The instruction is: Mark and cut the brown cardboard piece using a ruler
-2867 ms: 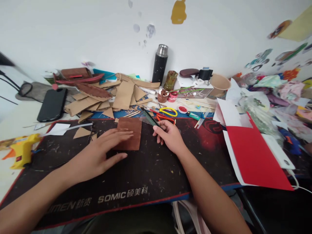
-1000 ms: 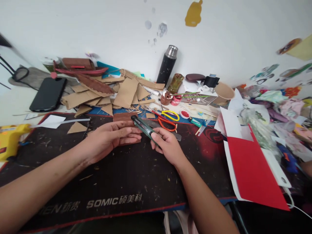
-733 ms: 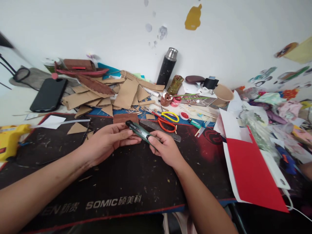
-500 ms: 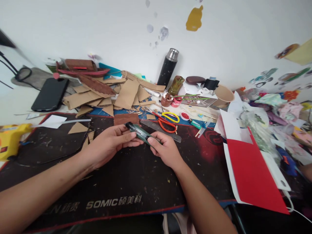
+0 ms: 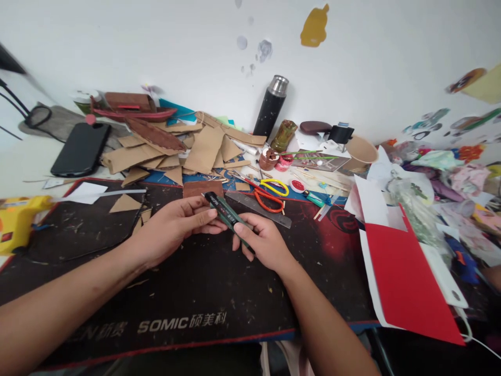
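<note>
A dark green and black utility knife (image 5: 225, 211) with pale lettering is held above the black desk mat (image 5: 219, 282). My left hand (image 5: 191, 218) pinches its far end between thumb and fingers. Around the near end, my right hand (image 5: 260, 240) is closed, thumb along the top. The knife slants from upper left to lower right. Just behind it lie a brown-painted cardboard piece (image 5: 203, 189), a steel ruler (image 5: 274, 213) and scissors (image 5: 270, 201) with red and yellow handles.
Cardboard scraps (image 5: 205, 149) pile up at the back, beside a model boat (image 5: 133, 110) and a black phone (image 5: 81, 150). A thermos (image 5: 270, 107) stands by the wall. At left is a yellow glue gun (image 5: 19, 222); at right, red card (image 5: 407, 277).
The knife has turned slightly in my hands, so its lettering shows more clearly. My right-hand fingers have shifted and spread a little beneath it.
</note>
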A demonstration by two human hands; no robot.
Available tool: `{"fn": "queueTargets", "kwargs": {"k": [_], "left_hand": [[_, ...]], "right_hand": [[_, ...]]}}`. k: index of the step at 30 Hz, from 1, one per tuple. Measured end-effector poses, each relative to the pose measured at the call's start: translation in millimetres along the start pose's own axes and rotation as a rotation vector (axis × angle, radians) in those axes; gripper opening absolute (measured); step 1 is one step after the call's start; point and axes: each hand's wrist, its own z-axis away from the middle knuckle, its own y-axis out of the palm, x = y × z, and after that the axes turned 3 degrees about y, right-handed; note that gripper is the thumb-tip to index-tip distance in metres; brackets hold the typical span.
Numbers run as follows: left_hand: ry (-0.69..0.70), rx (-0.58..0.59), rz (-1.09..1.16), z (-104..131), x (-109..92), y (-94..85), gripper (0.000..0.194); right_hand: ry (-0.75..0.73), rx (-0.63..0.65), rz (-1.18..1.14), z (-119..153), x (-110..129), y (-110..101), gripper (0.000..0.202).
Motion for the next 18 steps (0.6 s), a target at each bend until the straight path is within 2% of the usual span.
{"fn": "queueTargets", "kwargs": {"k": [2, 5, 7, 9, 12, 18], "left_hand": [[0.068, -0.031, -0.203, 6, 0, -9.9, 0.057], [0.294, -0.109, -0.751, 16, 6, -31.0, 0.059], [0.454, -0.073, -1.019, 21, 12, -43.0, 0.061], [0.559, -0.012, -1.188, 24, 20, -50.6, 0.064], [0.601, 0.045, -1.305, 24, 27, -56.6, 0.064], [0.592, 0.108, -1.300, 22, 27, -75.3, 0.049]], "right_hand": [[-0.004, -0.054, -0.048, -1, 0, -2, 0.048], [-0.011, -0.132, -0.122, 0, 1, -5, 0.047], [-0.016, -0.158, -0.149, 0, 2, -6, 0.046], [-0.007, -0.149, -0.146, 1, 3, -5, 0.045], [0.028, -0.112, -0.124, 2, 4, -3, 0.046], [0.080, -0.071, -0.126, 1, 4, -3, 0.049]]}}
